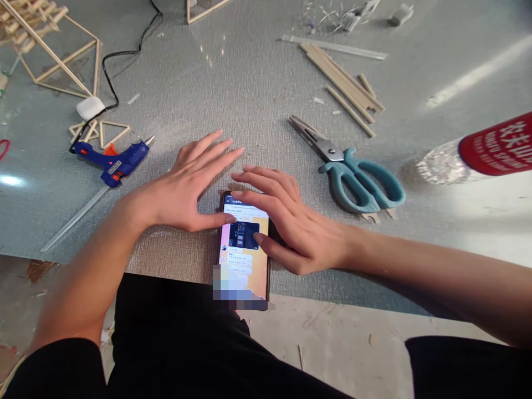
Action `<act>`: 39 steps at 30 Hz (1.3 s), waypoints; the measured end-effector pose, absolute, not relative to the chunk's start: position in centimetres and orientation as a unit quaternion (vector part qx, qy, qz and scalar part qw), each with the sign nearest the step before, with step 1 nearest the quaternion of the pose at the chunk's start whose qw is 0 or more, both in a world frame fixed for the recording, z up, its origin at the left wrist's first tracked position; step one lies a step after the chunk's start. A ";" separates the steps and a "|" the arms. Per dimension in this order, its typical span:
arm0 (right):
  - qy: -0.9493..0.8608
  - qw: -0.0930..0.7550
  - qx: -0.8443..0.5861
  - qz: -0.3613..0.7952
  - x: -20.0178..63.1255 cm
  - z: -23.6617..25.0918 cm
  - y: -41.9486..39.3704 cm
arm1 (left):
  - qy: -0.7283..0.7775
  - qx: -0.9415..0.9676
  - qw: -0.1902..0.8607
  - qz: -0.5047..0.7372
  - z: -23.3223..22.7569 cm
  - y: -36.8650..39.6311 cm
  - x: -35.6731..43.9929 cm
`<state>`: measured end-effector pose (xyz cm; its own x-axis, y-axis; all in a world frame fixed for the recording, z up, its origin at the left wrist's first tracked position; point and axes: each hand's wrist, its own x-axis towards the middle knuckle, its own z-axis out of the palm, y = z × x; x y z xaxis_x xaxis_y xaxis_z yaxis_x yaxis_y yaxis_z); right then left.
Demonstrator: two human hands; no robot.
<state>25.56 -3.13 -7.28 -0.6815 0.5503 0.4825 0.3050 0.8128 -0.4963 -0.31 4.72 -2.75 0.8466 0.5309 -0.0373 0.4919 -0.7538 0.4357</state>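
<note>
Grey worktop point(249, 83), lit phone point(243, 249) under two flat hands.

Left hand point(187, 188) and right hand point(286, 227) lie spread, fingers extended, gripping nothing; both thumbs touch the screen. The phone's long axis runs toward the person at the near edge, between the hands. Teal scissors point(353, 172) lie right, blue glue gun point(114, 158) left.

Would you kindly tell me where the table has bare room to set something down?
Bare grey mat lies between the blue hot glue gun and the loose wooden sticks, beyond both hands. More lies right of the teal-handled scissors, below the red-labelled bottle. Crowded: the far-left stick frames, and the lit smartphone under the left hand and right hand.
</note>
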 end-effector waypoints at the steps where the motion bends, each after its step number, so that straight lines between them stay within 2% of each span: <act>1: -0.897 0.318 -0.243 0.189 25.5 -7.3 -3.2 | 0.273 0.935 0.220 0.045 -2.8 4.7 -0.3; 9: -0.880 0.325 -0.297 0.177 25.4 -7.5 -3.2 | 0.277 0.935 0.215 0.042 -3.0 4.7 -0.2; 39: -0.868 0.340 -0.309 0.187 25.4 -7.5 -3.0 | 0.279 0.937 0.208 0.040 -3.2 4.6 -0.2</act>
<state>25.40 -3.02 -7.54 -0.5779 0.6643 0.4740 0.4105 0.7387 -0.5347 -0.25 4.64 -3.22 0.8413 0.5390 -0.0406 0.5055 -0.7579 0.4124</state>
